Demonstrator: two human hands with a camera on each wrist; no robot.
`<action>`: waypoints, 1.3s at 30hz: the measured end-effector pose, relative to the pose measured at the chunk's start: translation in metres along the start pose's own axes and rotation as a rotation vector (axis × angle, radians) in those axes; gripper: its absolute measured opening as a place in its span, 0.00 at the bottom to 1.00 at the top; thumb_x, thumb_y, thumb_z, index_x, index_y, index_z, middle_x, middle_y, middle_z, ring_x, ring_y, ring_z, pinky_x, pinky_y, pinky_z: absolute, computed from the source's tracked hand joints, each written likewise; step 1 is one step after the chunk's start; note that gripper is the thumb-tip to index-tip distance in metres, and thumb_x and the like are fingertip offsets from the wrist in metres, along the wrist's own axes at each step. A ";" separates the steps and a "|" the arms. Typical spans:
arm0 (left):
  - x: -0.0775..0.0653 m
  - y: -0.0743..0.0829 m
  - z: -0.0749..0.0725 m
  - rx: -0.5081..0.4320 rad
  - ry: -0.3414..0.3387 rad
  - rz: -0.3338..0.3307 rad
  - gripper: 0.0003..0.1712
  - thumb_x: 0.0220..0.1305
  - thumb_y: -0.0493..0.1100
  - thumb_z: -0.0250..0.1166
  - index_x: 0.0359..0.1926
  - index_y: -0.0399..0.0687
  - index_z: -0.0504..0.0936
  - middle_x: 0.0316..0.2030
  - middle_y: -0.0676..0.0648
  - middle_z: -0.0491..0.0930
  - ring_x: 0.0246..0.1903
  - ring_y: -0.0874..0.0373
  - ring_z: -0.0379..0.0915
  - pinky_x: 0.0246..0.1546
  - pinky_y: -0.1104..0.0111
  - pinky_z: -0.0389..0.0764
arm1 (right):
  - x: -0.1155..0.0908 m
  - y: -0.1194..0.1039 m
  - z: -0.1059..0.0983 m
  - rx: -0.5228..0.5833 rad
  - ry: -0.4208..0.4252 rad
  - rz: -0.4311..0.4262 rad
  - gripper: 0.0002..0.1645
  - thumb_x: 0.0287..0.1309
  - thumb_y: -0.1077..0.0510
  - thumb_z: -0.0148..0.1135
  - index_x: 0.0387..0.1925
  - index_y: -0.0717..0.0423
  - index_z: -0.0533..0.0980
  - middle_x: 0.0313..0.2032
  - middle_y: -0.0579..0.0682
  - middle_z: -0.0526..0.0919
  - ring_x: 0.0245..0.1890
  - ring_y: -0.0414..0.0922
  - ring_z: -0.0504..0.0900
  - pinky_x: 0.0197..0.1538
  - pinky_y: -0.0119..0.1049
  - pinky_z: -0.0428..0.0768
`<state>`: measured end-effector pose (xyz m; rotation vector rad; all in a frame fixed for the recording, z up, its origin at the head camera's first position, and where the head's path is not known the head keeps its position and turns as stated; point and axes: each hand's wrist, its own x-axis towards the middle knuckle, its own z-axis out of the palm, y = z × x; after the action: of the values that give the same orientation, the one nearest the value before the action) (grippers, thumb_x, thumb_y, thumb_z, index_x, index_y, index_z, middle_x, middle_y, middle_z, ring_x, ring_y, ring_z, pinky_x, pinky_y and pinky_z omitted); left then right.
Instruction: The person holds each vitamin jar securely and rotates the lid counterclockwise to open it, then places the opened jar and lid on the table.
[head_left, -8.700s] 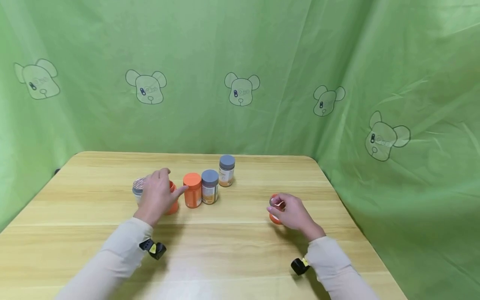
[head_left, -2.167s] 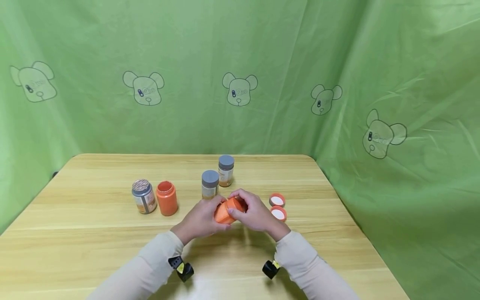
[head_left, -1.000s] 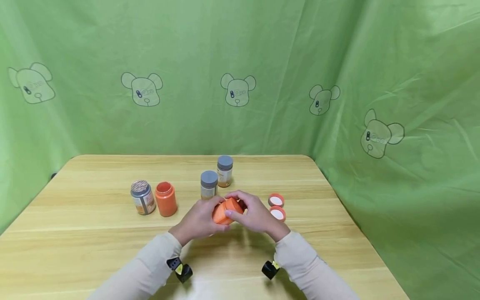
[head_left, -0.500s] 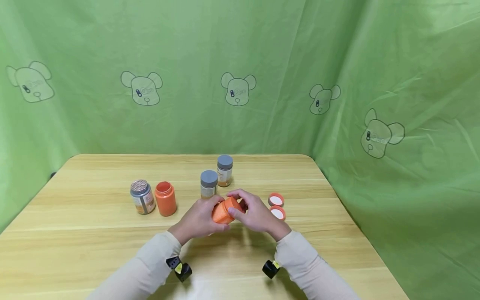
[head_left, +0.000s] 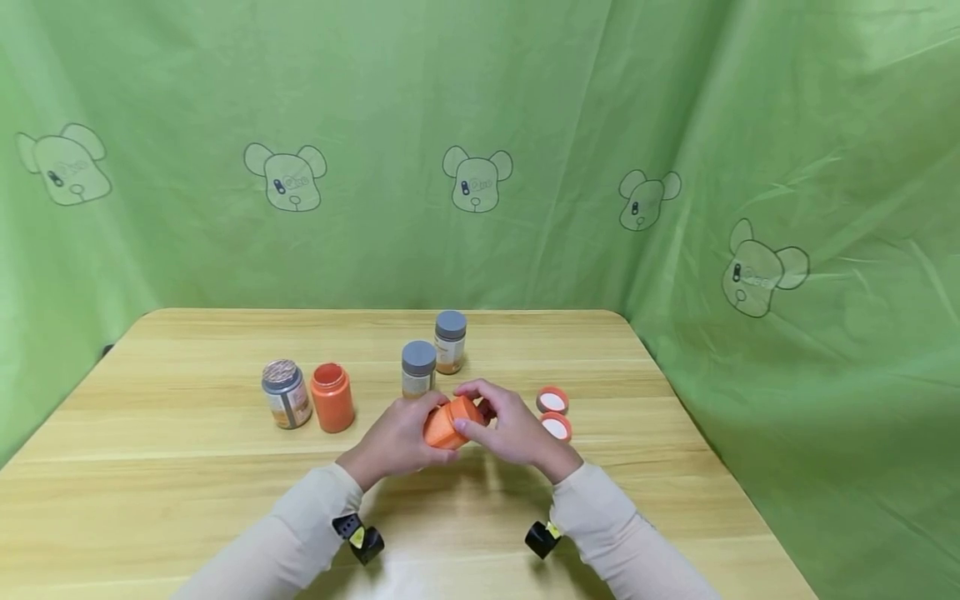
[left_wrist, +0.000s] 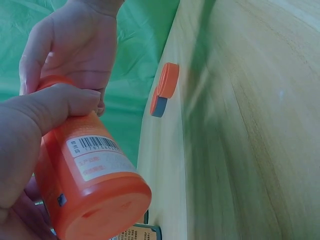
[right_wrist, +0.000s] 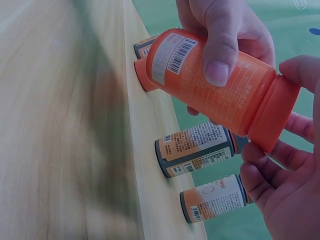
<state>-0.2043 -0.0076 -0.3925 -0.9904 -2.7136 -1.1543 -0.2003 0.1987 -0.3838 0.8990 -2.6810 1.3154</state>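
Observation:
My left hand (head_left: 396,440) grips the body of an orange bottle (right_wrist: 200,85), tilted and raised over the table. The fingers and thumb of my right hand (head_left: 516,427) curl round its orange cap (right_wrist: 275,114), which sits on the bottle's mouth. A barcode label (left_wrist: 95,147) shows near the bottle's base. To the left stand an uncapped orange bottle (head_left: 333,402) and a grey bottle (head_left: 288,398) with a silvery seal on top. Two removed caps lie underside up at the right: an orange cap (head_left: 555,427) and, touching it, a grey-sided cap (head_left: 552,402).
Two grey-capped bottles stand behind my hands, one nearer (head_left: 417,367) and one farther back (head_left: 450,343). The wooden table (head_left: 187,492) ends at a green curtain (head_left: 375,242) at the back and right.
Since the oldest frame, the capped orange bottle has left the table and come between both hands; my hands have left the open bottle and loose caps. Over the last second, my hands barely shift.

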 end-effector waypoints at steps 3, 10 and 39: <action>0.001 0.000 -0.001 -0.004 -0.002 0.004 0.32 0.45 0.46 0.78 0.50 0.43 0.75 0.34 0.50 0.77 0.29 0.61 0.71 0.29 0.67 0.75 | 0.000 0.000 -0.002 0.004 -0.005 -0.017 0.24 0.60 0.55 0.62 0.56 0.57 0.71 0.44 0.48 0.79 0.33 0.41 0.78 0.38 0.36 0.77; 0.002 0.001 -0.001 -0.001 -0.005 0.012 0.31 0.44 0.46 0.79 0.49 0.43 0.75 0.33 0.50 0.77 0.28 0.61 0.71 0.28 0.67 0.75 | -0.001 -0.001 -0.004 0.013 -0.016 -0.056 0.25 0.60 0.56 0.62 0.57 0.60 0.71 0.44 0.49 0.79 0.34 0.41 0.78 0.40 0.37 0.78; -0.003 0.001 -0.002 0.013 -0.009 -0.015 0.32 0.44 0.49 0.79 0.49 0.44 0.75 0.31 0.52 0.76 0.27 0.60 0.71 0.27 0.69 0.74 | -0.001 0.001 -0.001 -0.033 0.008 -0.023 0.23 0.64 0.52 0.60 0.56 0.58 0.71 0.42 0.49 0.78 0.26 0.38 0.73 0.30 0.33 0.75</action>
<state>-0.2019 -0.0096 -0.3915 -0.9773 -2.7366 -1.1354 -0.2006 0.2003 -0.3840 0.9168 -2.6699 1.2636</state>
